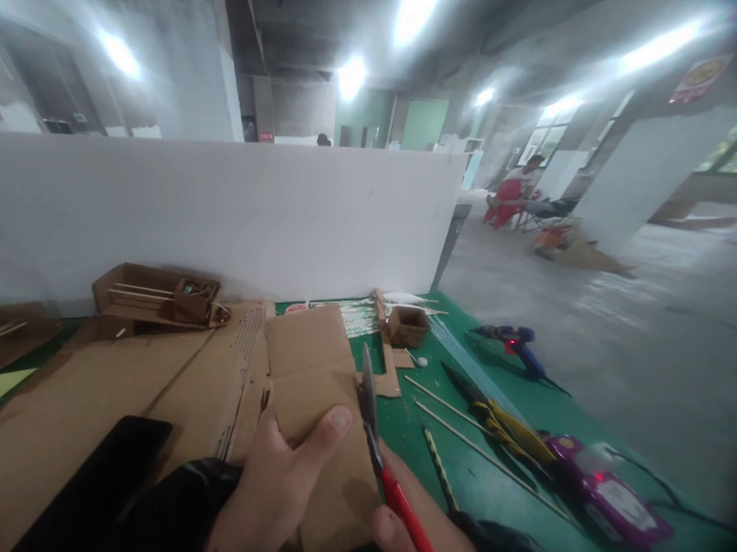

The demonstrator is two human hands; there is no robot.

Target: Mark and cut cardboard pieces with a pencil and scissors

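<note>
A folded piece of brown cardboard (307,345) stretches away from me in the middle of the view. My left hand (283,470) is closed on it, thumb pressed on top and the fingers hidden underneath. In my right hand (411,513) are red-handled scissors (397,493), their blades along the right edge of the cardboard. Whether the blades are parted or biting into the card is hard to see. Under my left forearm lie larger cardboard sheets (102,380).
On the green table (458,469) at right are thin wooden sticks (476,435), yellow-handled shears (506,425), a blue glue gun (514,347) and a purple device (608,494). Cardboard boxes (153,295) stand at back left, before a white panel (248,216). A person (524,177) sits far off.
</note>
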